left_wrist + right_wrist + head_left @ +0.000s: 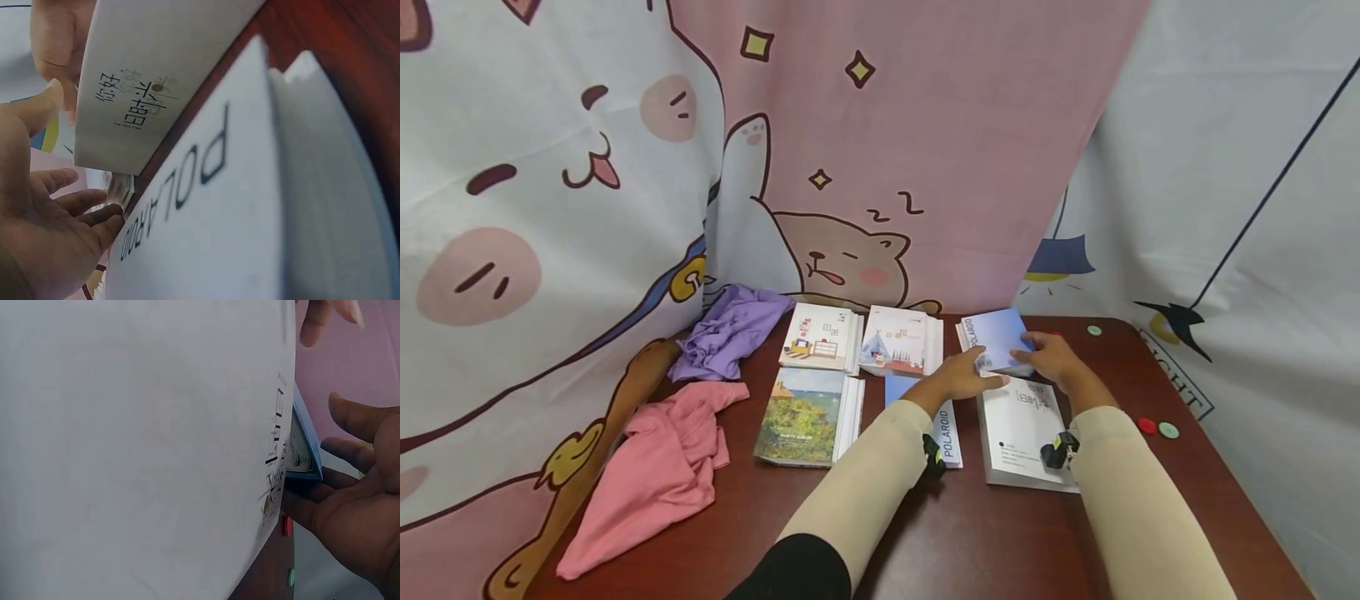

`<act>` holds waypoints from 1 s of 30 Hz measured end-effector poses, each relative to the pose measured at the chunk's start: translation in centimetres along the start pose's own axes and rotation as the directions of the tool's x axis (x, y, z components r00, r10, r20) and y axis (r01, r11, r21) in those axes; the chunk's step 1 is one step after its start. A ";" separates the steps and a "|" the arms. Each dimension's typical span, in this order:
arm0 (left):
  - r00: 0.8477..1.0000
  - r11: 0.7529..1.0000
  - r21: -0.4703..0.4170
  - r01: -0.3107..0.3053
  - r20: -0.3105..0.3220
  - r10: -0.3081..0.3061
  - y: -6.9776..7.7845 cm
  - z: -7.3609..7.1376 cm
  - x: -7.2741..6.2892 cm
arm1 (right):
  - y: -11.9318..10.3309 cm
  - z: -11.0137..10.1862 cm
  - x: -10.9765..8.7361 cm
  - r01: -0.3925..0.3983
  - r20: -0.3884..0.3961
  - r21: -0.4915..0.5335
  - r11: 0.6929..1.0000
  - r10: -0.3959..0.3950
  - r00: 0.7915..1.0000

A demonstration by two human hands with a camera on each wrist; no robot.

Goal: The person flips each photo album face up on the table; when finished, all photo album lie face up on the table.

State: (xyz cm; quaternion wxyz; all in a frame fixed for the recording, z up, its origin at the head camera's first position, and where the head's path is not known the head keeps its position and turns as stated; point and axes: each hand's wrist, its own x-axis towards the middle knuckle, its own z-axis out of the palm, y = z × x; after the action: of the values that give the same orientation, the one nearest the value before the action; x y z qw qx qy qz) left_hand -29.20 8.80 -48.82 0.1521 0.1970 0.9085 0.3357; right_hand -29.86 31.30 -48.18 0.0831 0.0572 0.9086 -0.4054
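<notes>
At the back right of the table lies a blue album marked POLAROID, pages visible at its edge in the right wrist view. My left hand is by its near left corner, fingers loosely extended. On its right side, my right hand touches the edge with fingers, thumb held apart. Just below both hands is a thick white album with dark lettering. A second POLAROID album, blue and white, lies partly hidden beneath my left forearm; the left wrist view shows its white lettered part up close.
Left of these lie a landscape-covered photo album and two white illustrated albums, one left and one right. Purple cloth and pink cloth lie farther left. Red and green discs sit near the right edge.
</notes>
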 end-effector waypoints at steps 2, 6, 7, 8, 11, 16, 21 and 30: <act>1.000 1.000 -0.021 -0.001 0.006 0.001 0.0 0.0 0.0 | 0.0 0.0 -0.1 -0.006 -0.010 0.049 0.999 0.007 1.000; 1.000 0.996 -0.093 0.003 0.018 -0.001 -0.1 -0.2 -0.1 | 0.0 -0.2 -0.3 0.005 -0.060 0.170 0.985 0.005 0.998; 1.000 0.994 -0.109 0.001 0.020 0.002 -0.1 -0.3 -0.1 | -0.1 -0.3 -0.3 0.018 -0.078 0.190 0.982 -0.003 0.997; 1.000 0.992 -0.124 0.000 0.021 0.002 -0.1 -0.3 -0.1 | -0.1 -0.4 -0.4 0.034 -0.097 0.206 0.978 -0.014 0.995; 0.999 0.983 -0.181 -0.007 0.030 0.013 -0.1 -0.5 0.0 | -0.4 -0.6 -0.7 0.073 -0.158 0.252 0.965 -0.034 0.987; 0.996 0.939 -0.343 -0.021 0.074 0.049 0.0 -0.9 0.5 | -1.4 -1.1 -1.5 0.089 -0.228 0.377 0.922 -0.001 0.974; 0.985 0.861 -0.507 -0.036 0.125 0.114 0.1 -1.5 1.3 | -2.5 -1.1 -1.7 0.126 -0.250 0.409 0.904 -0.022 0.968; 0.997 0.683 -0.728 -0.065 -0.016 0.078 0.2 -2.5 2.0 | -3.4 0.5 -1.4 0.145 -0.120 0.406 0.902 -0.104 0.987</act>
State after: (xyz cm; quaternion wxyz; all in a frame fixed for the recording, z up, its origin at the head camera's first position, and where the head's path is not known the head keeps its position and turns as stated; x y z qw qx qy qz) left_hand -31.87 8.49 -47.16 0.2117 0.1587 0.6913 0.6723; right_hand -29.04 28.66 -45.75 -0.0006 0.0345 0.8068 -0.5898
